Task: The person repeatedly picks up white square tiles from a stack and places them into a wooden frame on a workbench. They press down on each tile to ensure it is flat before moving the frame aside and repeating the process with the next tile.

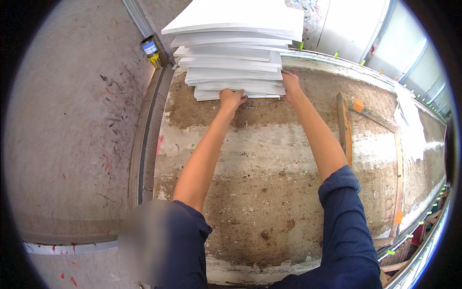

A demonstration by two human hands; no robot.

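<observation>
At the stack [233,62], both hands [232,100] [291,85] forward

Left hand [231,99] and right hand [290,85] touch a stack of white sheets [231,62] on a stained table [260,192]

"Where's your left hand [232,100]?"

"I have it at the white stack's [233,74] near edge, fingers [238,91] bent."

"And the right hand [291,88]?"

"At the stack's right side, forearm [317,129] stretched toward it; I can't make out whether either grip is closed."
</observation>
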